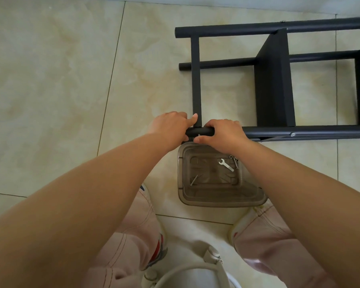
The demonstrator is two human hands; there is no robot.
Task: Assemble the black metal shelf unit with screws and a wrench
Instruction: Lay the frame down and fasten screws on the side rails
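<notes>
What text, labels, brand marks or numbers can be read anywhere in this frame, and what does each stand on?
None can be read.
Black shelf frame: plain, no label showing.
Wrench in the clear plastic bin: any stamp is too small to tell.
Moulded shapes in the bin's floor: not legible as letters.
Shoe with red and blue stripes: no wording visible.
</notes>
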